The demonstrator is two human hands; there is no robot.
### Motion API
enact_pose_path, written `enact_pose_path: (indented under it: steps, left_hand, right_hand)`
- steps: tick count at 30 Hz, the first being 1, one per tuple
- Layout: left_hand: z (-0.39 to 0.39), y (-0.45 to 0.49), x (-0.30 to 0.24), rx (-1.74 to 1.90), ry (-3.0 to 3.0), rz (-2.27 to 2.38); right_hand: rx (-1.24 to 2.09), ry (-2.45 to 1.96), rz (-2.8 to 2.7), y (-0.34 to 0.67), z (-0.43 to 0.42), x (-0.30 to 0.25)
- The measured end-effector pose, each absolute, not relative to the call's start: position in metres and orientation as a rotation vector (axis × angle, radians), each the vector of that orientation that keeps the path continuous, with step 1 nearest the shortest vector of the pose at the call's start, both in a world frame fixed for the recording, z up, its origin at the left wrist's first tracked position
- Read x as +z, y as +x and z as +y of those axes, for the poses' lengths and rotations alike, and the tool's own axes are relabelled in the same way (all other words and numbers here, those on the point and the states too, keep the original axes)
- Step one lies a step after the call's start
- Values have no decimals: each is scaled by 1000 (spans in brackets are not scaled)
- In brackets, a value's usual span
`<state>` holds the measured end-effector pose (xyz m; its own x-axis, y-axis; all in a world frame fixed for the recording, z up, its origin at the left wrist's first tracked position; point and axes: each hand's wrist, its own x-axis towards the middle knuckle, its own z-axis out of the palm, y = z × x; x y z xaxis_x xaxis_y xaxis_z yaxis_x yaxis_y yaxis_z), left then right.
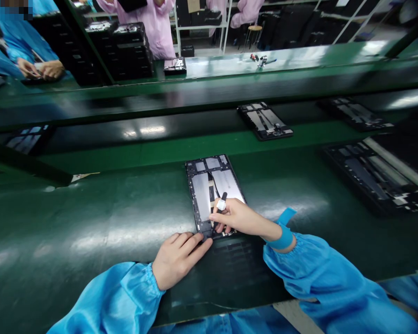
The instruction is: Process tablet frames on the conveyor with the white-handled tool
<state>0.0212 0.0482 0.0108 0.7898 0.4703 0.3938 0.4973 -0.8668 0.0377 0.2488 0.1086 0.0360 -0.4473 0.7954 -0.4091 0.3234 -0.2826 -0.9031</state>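
An opened tablet (200, 197) lies on the green bench before me, its silver battery panels and black frame exposed. Between the fingers of my right hand (233, 215) is a slim black pen-like tool (224, 196) with a white piece near its upper end. Its lower tip points down at the tablet's near edge; exact contact there is hard to make out. My left hand (181, 255) rests at the near left corner of the tablet, fingers stretched out and fingertips touching the edge. A blue band (282, 237) circles my right wrist.
More opened tablets lie on the right (379, 171) and on the conveyor strip (264, 121) beyond. A dark post (28, 162) stands at left. Across the line, a co-worker's hands (42, 69) work beside stacked black trays (132, 51); a person in pink (160, 28) stands behind.
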Motion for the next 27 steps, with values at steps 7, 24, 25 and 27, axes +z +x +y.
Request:
enact_pose_path:
  steps: [7, 24, 25, 27]
  left_hand:
    - [46, 24, 11, -574, -2898, -840]
    - [44, 22, -3, -644, -2934, -909]
    - [44, 22, -3, -640, -2926, -902]
    - [44, 23, -4, -616, -2912, -888]
  right_hand:
    - [1614, -1414, -1499, 265, 100, 37]
    - [1415, -1367, -1564, 276, 80, 33]
    - [1412, -1368, -1561, 275, 81, 33]
    - [1410, -1369, -1558, 275, 81, 33]
